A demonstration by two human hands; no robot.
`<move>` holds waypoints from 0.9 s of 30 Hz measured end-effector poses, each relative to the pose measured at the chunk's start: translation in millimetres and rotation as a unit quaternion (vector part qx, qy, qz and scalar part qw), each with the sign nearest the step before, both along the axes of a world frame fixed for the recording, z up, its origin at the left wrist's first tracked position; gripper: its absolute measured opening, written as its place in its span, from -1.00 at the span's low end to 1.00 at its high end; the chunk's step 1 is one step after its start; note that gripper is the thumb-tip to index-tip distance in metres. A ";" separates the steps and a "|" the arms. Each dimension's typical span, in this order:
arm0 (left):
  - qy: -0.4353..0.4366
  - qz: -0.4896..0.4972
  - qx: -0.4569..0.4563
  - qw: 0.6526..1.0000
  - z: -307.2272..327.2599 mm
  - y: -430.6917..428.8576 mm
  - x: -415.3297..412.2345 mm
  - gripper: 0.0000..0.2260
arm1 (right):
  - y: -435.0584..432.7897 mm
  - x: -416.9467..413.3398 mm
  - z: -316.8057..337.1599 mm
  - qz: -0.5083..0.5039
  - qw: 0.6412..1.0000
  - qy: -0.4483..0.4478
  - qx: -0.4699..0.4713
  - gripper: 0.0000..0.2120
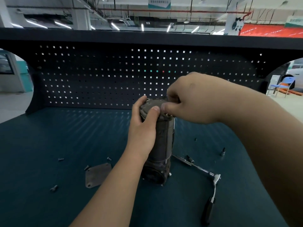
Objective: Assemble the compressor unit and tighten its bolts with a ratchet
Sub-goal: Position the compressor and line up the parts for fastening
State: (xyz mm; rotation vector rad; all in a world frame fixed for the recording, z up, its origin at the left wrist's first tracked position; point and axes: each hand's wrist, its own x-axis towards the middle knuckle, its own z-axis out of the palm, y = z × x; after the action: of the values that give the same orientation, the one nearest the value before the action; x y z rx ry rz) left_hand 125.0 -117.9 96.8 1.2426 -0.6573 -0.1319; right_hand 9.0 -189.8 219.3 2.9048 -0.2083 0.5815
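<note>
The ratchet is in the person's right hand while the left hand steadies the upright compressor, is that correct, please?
Not quite. In the head view the ratchet lies untouched on the bench mat; the right hand is working with bare fingers at the top of the upright compressor, which the left hand steadies.

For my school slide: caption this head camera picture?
Two hands steady an upright compressor; ratchet lies nearby.

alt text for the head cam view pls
Two bare hands work on an upright compressor unit on a blue-green bench: the left hand grips its upper body while the right hand works at its top cover. A ratchet, loose bolts and a flat plate lie nearby.
</note>
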 end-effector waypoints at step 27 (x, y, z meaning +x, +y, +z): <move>-0.036 -0.005 -0.012 0.999 -4.9 4.1 -2.5 -0.63 | -96.0 69.3 -196.0 -0.160 0.962 0.175 0.136 -0.81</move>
State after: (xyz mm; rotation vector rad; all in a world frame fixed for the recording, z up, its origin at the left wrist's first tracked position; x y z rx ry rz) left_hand 122.5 -113.8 92.0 1.2251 -0.7259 -0.0879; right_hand 78.3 -285.8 23.3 3.0671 -0.7405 -0.0210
